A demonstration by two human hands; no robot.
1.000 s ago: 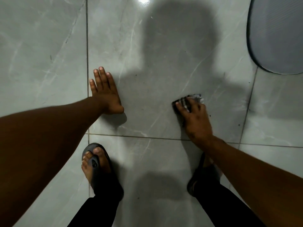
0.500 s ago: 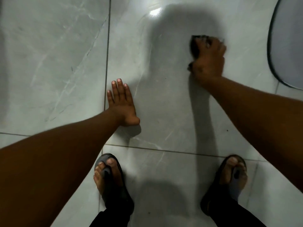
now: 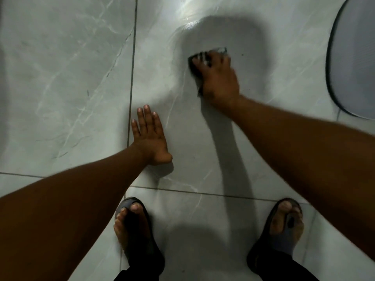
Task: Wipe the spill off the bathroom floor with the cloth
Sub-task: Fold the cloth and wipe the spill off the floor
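Observation:
My right hand (image 3: pixel 218 80) presses a dark checked cloth (image 3: pixel 199 57) flat on the grey marble floor tile (image 3: pixel 81 78), far centre right; only the cloth's front and left edges show past my fingers. A wet sheen of the spill (image 3: pixel 188 19) glints on the tile beyond and to the left of the cloth. My left hand (image 3: pixel 149 136) lies flat on the floor with fingers spread, palm down, holding nothing, just right of a tile joint.
A grey oval mat (image 3: pixel 355 57) with a dark rim lies at the far right. My two feet in dark sandals (image 3: pixel 134 226) (image 3: pixel 284 224) stand at the bottom. Grout lines run across the floor in front of the feet.
My right hand with the cloth swept away from me, then back a little toward me and to the left. My left hand stayed planted on the floor.

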